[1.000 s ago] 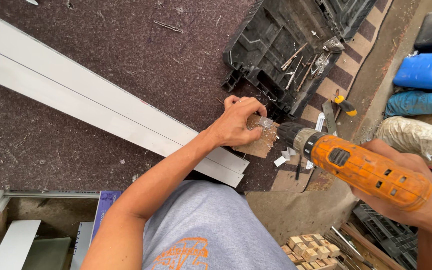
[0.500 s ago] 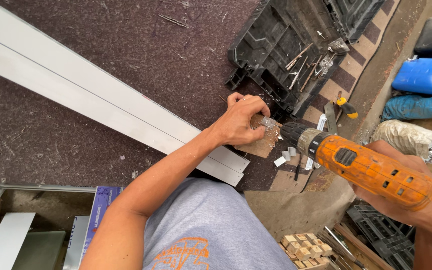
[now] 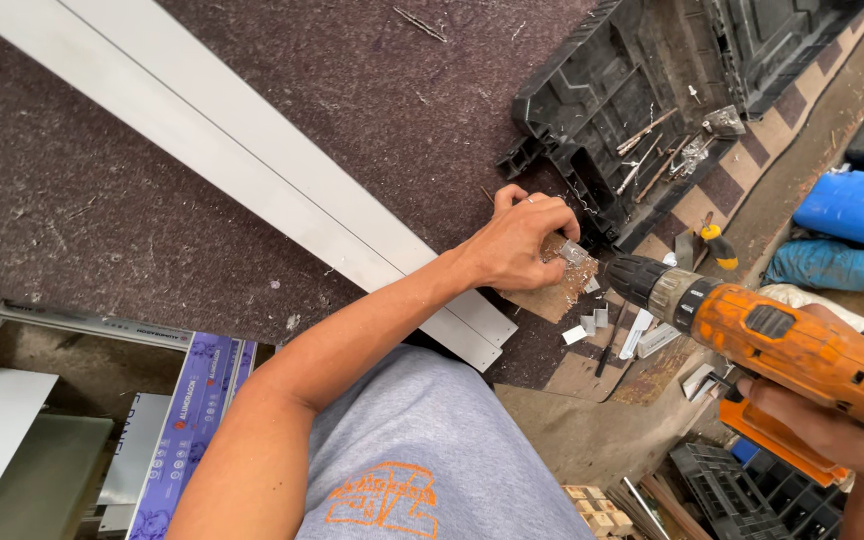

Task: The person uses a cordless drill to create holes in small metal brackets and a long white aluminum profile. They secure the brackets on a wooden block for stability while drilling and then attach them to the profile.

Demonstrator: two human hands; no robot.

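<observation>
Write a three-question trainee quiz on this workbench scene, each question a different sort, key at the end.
1. True or false: the right hand holds an orange drill.
2. What does the left hand press on? A) wooden block B) blue container C) black tool case
3. Fill in: the long white profile lies on a dark ___ surface.

Key: 1 true; 2 A; 3 felt-like

Bare left forearm (image 3: 352, 340) crossing mid-frame, no sleeve, a ring on the left hand (image 3: 517, 240), grey shorts (image 3: 432, 450) with orange print at bottom centre.
</observation>
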